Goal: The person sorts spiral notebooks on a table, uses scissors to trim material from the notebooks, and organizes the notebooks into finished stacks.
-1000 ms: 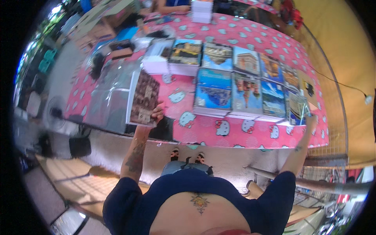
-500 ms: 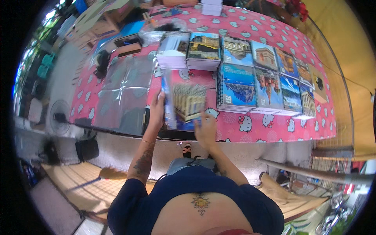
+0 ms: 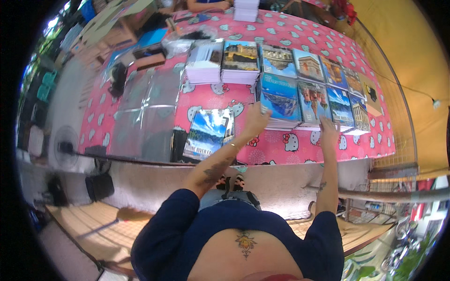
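Several stacks of spiral-bound notebooks with photo covers stand in two rows on the table. My left hand [image 3: 256,119] is closed at the lower left corner of a blue sea-and-cliff notebook [image 3: 280,97], thumb on its cover; this top notebook looks slightly blurred. My right hand [image 3: 329,128] pinches the near edge of a notebook with a domed building [image 3: 313,104] on the stack beside it. Some of its fingers are hidden. Nearer my left forearm, a notebook with a river and sky cover [image 3: 206,132] lies over another notebook [image 3: 229,134], whose right strip shows.
Clear plastic sheets [image 3: 145,117] lie on the pink patterned table [image 3: 262,152] at left. Two more notebook stacks [image 3: 240,58] stand behind, near a brown box-shaped item [image 3: 151,62]. Cardboard boxes [image 3: 110,30] are at the far left. Another person's arm [image 3: 211,6] rests at the far edge.
Both hands have moved right, from the notebooks at the near edge to the stacks. Those notebooks, held upright and blurred before, now lie on the table. A person's arm has come into view.
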`<act>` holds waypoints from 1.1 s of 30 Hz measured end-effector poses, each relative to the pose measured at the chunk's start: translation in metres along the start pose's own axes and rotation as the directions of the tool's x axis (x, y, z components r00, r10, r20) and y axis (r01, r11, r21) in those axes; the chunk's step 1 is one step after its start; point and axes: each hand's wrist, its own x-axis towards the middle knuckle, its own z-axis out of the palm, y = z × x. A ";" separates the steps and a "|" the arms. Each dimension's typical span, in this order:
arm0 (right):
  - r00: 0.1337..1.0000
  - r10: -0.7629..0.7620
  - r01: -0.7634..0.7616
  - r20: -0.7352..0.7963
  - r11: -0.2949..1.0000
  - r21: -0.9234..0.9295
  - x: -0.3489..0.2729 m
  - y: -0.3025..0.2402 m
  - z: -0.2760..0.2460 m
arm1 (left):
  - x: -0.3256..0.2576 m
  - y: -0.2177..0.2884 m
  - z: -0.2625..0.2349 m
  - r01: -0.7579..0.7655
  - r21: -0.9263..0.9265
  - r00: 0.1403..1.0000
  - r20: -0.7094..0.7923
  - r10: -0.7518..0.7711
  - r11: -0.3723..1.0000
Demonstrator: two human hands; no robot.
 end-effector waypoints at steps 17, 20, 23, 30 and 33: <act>0.989 -0.116 -0.037 0.095 0.426 0.904 0.052 -0.307 0.019 | 0.017 -0.098 -0.201 -0.523 0.214 0.848 0.228 0.478 0.825; 0.952 -0.039 0.182 -0.305 0.871 0.455 0.179 -0.275 0.021 | 0.083 -0.067 -0.174 -0.474 0.753 0.573 -0.129 0.809 0.456; 0.934 -0.251 0.326 -0.256 0.892 0.314 0.229 -0.289 0.061 | 0.147 -0.130 -0.214 -0.237 0.918 0.644 -0.098 0.759 0.319; 0.962 0.132 0.116 -0.239 0.597 0.794 0.137 -0.282 -0.023 | 0.077 -0.040 -0.338 -0.408 0.323 0.815 -0.293 0.500 0.854; 0.988 0.135 0.090 -0.079 -0.073 0.993 0.109 -0.291 0.002 | 0.056 -0.004 -0.389 -0.365 -0.103 0.929 0.019 0.369 0.925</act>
